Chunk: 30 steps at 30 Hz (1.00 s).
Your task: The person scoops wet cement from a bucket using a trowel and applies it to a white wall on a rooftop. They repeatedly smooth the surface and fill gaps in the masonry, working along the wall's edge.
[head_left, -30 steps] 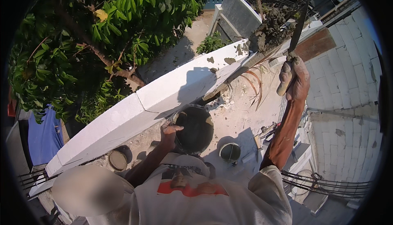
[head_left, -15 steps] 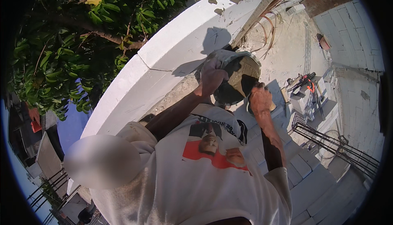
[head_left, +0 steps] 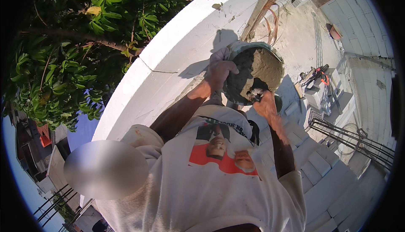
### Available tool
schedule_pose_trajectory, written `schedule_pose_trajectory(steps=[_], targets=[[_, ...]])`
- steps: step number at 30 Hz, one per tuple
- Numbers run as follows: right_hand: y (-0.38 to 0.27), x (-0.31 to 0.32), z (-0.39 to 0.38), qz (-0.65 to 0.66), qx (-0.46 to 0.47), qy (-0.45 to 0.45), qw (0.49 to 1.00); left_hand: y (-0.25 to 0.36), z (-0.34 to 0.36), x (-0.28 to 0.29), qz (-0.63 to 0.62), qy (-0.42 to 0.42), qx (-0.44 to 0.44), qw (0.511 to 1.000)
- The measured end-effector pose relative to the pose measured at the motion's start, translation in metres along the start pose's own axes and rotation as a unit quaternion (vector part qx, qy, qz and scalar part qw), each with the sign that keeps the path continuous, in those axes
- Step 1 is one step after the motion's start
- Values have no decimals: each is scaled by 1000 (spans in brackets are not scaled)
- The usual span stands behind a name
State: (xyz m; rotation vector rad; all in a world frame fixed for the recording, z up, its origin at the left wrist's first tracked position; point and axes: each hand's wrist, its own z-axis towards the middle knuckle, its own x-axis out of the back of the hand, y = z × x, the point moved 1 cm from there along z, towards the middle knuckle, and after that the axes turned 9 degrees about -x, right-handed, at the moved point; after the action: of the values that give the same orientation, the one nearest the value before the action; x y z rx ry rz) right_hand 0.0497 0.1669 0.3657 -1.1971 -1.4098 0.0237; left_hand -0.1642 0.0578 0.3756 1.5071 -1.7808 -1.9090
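Note:
My left hand (head_left: 219, 68) grips the rim of a round bucket (head_left: 236, 50) filled with grey mortar (head_left: 261, 65) and holds it up, tilted toward me, in front of my chest. My right hand (head_left: 265, 103) is at the bucket's near edge, closed on a trowel (head_left: 252, 92) whose dark blade dips into the mortar. Both forearms come up from my white printed T-shirt (head_left: 211, 177).
A long white parapet wall (head_left: 168, 59) runs diagonally just behind the bucket, with a leafy tree (head_left: 80, 42) beyond it. A wooden post (head_left: 263, 4) leans at the top. White blocks (head_left: 320, 168), a red-and-black tool (head_left: 317, 75) and metal bars (head_left: 354, 141) lie to the right.
A second ago my right hand held the trowel raised near the wall top and the bucket was low. The bucket has come up, and the trowel has dropped into the mortar.

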Motion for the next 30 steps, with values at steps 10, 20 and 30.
schedule_pose_trajectory(steps=[10,20,30], targets=[[-34,13,2,85,-10,-60,995,33,-25,8,-44,127,23,991],[-112,79,-5,92,-59,-141,984,34,-66,50,-214,250,5,944],[-194,176,162,555,2,-240,796,-7,-88,111,-72,259,-56,962]])
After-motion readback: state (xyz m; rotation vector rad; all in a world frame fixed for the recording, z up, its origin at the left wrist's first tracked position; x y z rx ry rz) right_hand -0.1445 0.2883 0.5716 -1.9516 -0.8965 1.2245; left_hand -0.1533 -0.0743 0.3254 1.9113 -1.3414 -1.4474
